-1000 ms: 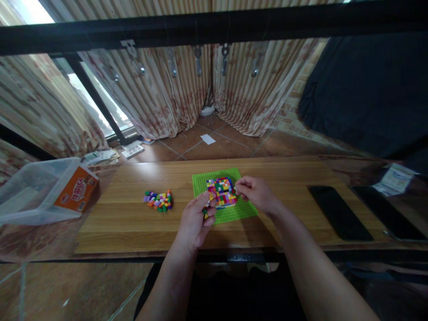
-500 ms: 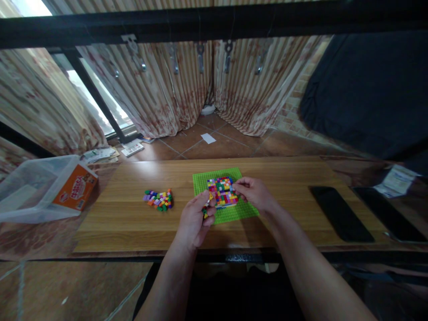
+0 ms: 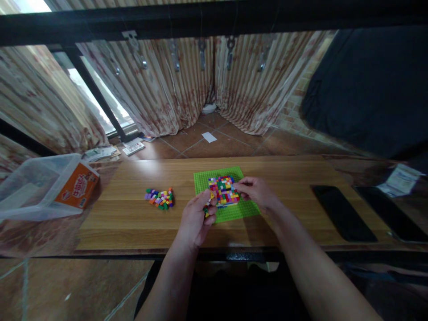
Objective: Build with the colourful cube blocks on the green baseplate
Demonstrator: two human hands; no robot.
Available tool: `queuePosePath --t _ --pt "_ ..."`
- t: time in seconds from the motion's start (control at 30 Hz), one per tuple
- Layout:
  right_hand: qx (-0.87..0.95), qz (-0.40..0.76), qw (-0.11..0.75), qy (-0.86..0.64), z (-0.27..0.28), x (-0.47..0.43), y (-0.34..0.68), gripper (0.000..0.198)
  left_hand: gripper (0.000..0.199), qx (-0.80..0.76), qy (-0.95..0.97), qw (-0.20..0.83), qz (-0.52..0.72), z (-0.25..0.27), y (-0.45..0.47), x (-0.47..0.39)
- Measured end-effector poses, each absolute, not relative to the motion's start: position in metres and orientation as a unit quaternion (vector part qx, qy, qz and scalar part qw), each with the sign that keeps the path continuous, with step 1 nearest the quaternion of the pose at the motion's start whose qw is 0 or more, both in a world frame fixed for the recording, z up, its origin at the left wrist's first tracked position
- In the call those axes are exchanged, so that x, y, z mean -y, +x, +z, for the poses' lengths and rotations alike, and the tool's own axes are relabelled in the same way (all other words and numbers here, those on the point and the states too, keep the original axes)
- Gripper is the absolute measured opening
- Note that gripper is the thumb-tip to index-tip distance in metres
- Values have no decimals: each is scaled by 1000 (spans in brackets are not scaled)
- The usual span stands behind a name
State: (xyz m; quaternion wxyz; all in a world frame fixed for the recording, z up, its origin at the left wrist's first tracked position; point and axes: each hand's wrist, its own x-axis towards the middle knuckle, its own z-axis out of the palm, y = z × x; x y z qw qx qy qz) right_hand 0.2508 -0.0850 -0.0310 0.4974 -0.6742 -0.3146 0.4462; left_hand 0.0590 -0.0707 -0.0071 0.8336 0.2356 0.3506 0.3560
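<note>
A block of many-coloured toy bricks [image 3: 223, 187] stands on a green studded baseplate [image 3: 202, 179]. My left hand [image 3: 198, 214] is closed around several small loose bricks [image 3: 206, 213], some yellow and green, at the left side of the block. On the other side, my right hand [image 3: 254, 191] has thumb and forefinger pinched at the block's right edge. Whether a brick sits between those fingertips is hidden. A pile of loose toy bricks [image 3: 160, 198] lies on the wooden table [image 3: 127, 223], left of the baseplate.
Two black flat panels lie on the right, one on the table [image 3: 343, 214] and another [image 3: 394, 214] beyond it. A clear plastic bin [image 3: 33, 187] with an orange label stands at the left. A dark rail [image 3: 214, 20] crosses high in front, before the curtains [image 3: 150, 89].
Both hands keep nearly the same place at the block. The right fingertips have shifted very slightly at its edge. The whole view has moved a little.
</note>
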Motion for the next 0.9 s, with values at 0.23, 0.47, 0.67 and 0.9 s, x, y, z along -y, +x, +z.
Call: queuePosePath --t 0.23,0.47,0.67,0.9 --pt "310 437 533 -655 -38 87 246 32 39 -351 243 832 354 -11 62 71" --pt "349 339 601 -635 -25 88 245 37 41 -343 233 840 351 -11 65 74" --pt "566 351 514 -540 -10 104 214 22 40 -328 222 853 342 -9 65 74" --pt "618 281 501 -537 -13 107 200 11 41 -345 252 836 345 -6 65 75"
